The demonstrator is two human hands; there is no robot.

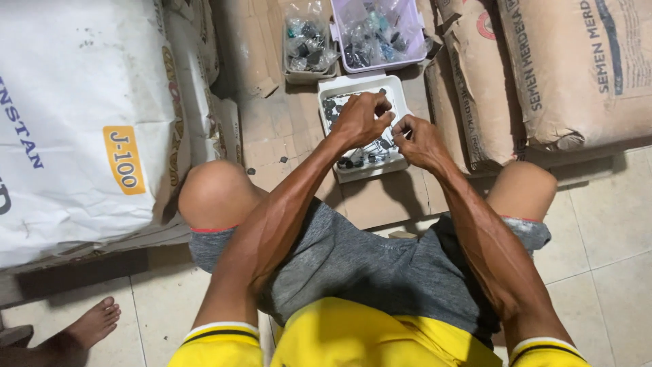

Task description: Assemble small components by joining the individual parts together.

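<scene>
My left hand hovers over a shallow white tray of several small dark metal parts, its fingers pinched on a small part. My right hand is close beside it at the tray's right edge, fingers curled and pinched on a tiny part. The two hands nearly touch at the fingertips. What exactly sits between the fingers is too small to make out. The tray rests on flattened cardboard between my bare knees.
A lilac plastic basket and a clear-bagged box of small parts stand behind the tray. Big white sacks at left, brown paper sacks at right. Another person's bare foot at lower left on tiled floor.
</scene>
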